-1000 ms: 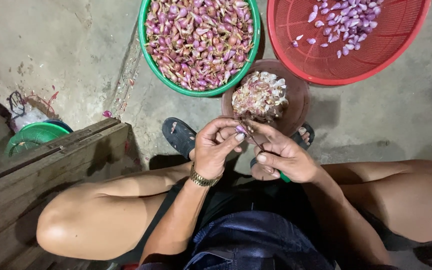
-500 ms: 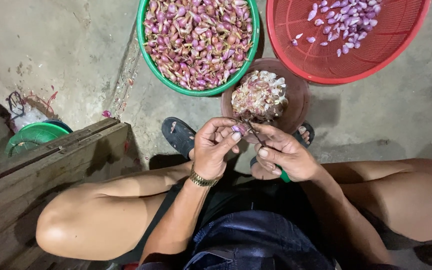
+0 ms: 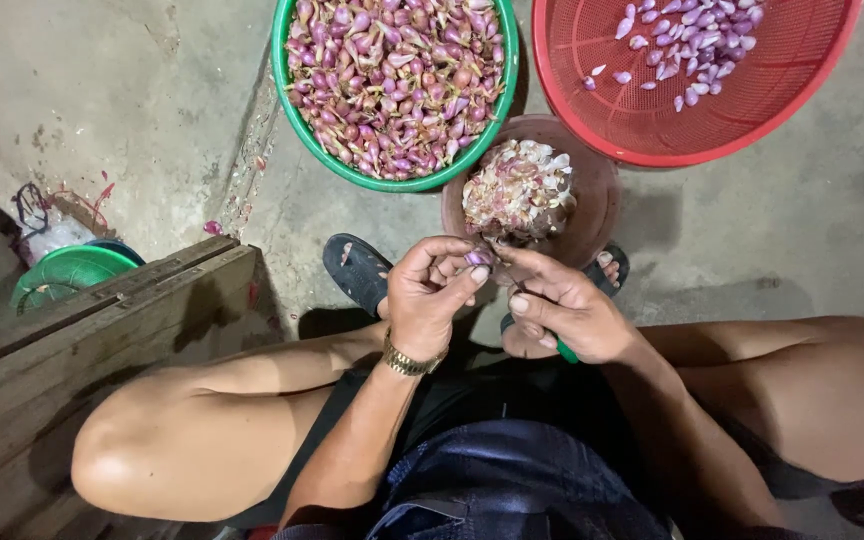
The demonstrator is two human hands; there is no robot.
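item: small purple shallot bulb (image 3: 478, 258), centre of the frame, pinched between your two hands directly above the brown round bowl of papery peelings (image 3: 592, 185), so loose skin can drop straight in.

item: your left hand (image 3: 430, 300), centre, fingers curled narrow around the bulb, gold metal wristwatch (image 3: 404, 361) at the wrist.

item: your right hand (image 3: 567, 310), just right of centre, closed on a small green-handled knife (image 3: 564, 351); thumb and forefinger reach to the bulb. blade hidden, cannot tell its contact.

item: green round plastic basin of unpeeled reddish shallots (image 3: 393, 85), top centre, within reach ahead of you.

item: red perforated plastic basket (image 3: 692, 75), top right, holding a few pale peeled bulbs, kept apart from the unpeeled stock.

item: dark sandals (image 3: 354, 270), on the concrete floor beneath your hands.

item: weathered wooden plank bench (image 3: 102, 330), lower left.
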